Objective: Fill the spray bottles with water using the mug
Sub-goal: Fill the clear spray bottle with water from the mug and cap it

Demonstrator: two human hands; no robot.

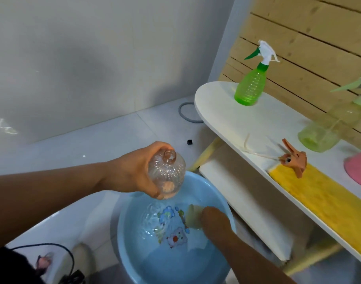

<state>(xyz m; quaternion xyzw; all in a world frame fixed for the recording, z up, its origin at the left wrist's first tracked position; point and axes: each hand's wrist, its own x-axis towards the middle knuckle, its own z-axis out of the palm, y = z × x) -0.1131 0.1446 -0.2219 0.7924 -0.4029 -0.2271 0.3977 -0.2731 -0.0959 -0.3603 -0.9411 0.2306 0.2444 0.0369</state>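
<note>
My left hand (132, 171) grips a clear ribbed spray bottle (166, 173) with no cap, its open neck up, just above the far rim of a blue basin (124, 238) of water. Down in the basin, my right hand (213, 219) holds a pale mug (193, 217) dipped in the water. An orange spray head (294, 158) with its tube lies loose on the white shelf (226, 119). Also on the shelf stand a green spray bottle (250, 87) with its head on and a pale yellow-green spray bottle (327, 130) at the right.
A yellow cloth (319, 199) and a pink object (359, 169) lie on the shelf's near part. A lower shelf board (247, 203) sits right beside the basin. A grey ring (185, 111) and a small black cube (189, 142) are on the white floor. Black cable at bottom left.
</note>
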